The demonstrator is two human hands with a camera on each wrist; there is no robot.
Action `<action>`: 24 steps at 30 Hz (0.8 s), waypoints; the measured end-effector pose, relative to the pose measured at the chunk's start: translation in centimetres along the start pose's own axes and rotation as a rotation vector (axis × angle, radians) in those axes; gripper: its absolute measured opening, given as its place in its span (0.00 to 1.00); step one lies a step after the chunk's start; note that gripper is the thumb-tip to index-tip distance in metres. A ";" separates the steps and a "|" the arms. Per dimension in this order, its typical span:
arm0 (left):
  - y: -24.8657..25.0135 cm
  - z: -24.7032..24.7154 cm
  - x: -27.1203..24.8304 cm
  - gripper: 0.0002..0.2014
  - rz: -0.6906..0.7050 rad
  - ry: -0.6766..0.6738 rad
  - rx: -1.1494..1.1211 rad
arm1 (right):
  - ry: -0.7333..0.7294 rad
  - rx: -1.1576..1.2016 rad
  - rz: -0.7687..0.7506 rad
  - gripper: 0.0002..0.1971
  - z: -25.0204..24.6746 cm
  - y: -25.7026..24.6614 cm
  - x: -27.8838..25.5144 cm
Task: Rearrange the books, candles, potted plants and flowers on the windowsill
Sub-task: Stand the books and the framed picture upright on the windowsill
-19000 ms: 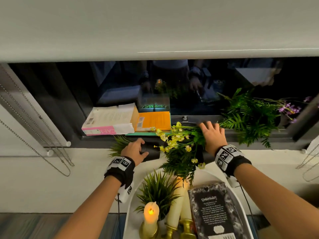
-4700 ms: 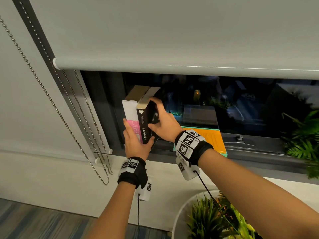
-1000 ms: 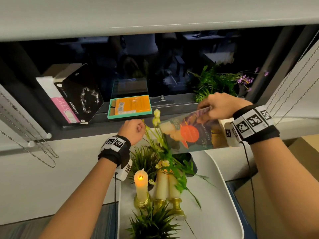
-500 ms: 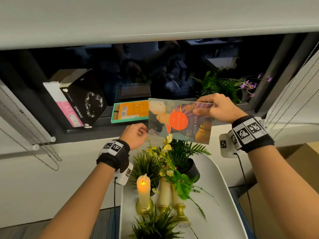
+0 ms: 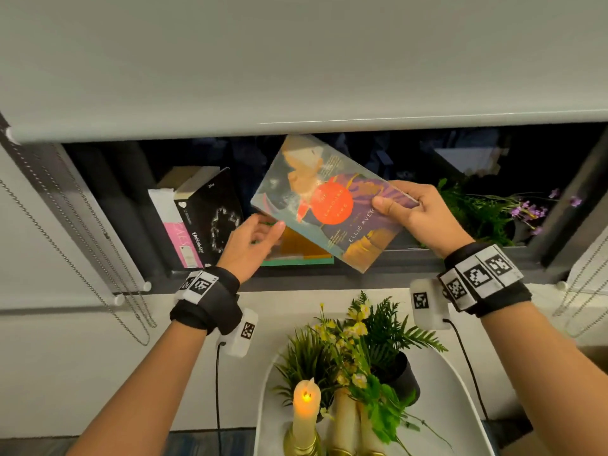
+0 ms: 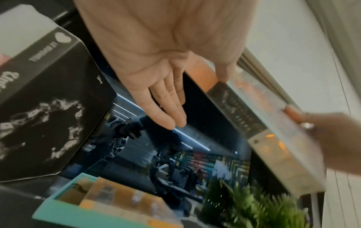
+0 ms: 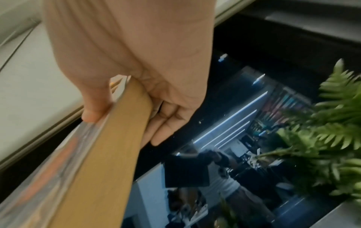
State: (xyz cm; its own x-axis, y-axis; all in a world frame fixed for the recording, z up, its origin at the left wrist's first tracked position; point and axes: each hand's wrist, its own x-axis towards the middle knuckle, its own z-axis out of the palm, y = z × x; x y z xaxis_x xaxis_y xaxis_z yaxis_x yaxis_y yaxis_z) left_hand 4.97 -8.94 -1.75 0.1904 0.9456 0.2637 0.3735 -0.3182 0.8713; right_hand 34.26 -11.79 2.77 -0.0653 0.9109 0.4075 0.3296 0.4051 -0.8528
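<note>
1. At the far left of the windowsill point(image 5: 329, 278), a white-and-pink book point(image 5: 171, 225) and the black book point(image 5: 210, 218) titled "Unbirthday" are standing on end, leaning left against the window frame.
2. My left hand point(image 5: 250, 245) is reaching up with fingers straight and relaxed, gripping nothing; its thumb is touching the lower left corner of the colourful paperback point(image 5: 329, 205).
3. Behind that hand, an orange book point(image 5: 299, 245) is lying flat on a teal one on the sill.
4. My right hand point(image 5: 424, 218) is pinching the paperback's right edge, thumb on the cover, fingers behind, holding it tilted above the sill.
5. A fern with purple flowers point(image 5: 487, 212) is sitting at the sill's right end.
6. Below, a white tray point(image 5: 460, 406) is holding a lit candle point(image 5: 306, 409), potted plants and yellow flowers point(image 5: 348, 334).
</note>
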 end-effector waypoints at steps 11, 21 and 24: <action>0.3 -4.1 1.3 0.34 0.033 0.450 -0.338 | -0.320 -0.044 0.043 0.07 9.4 0.3 6.5; -3.1 -6.5 2.3 0.20 0.111 0.697 -0.038 | -0.631 -0.653 0.024 0.26 14.7 3.6 11.6; -4.3 -6.7 2.7 0.20 0.078 0.733 0.109 | -0.742 -0.845 0.068 0.32 15.9 5.5 11.6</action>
State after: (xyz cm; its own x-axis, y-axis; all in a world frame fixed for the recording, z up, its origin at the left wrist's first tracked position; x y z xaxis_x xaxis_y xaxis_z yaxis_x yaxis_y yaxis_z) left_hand -2.22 -4.59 -2.05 -0.4201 0.7105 0.5646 0.4786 -0.3551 0.8030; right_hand 20.36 2.24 -2.43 -0.4740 0.8646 -0.1668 0.8675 0.4261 -0.2566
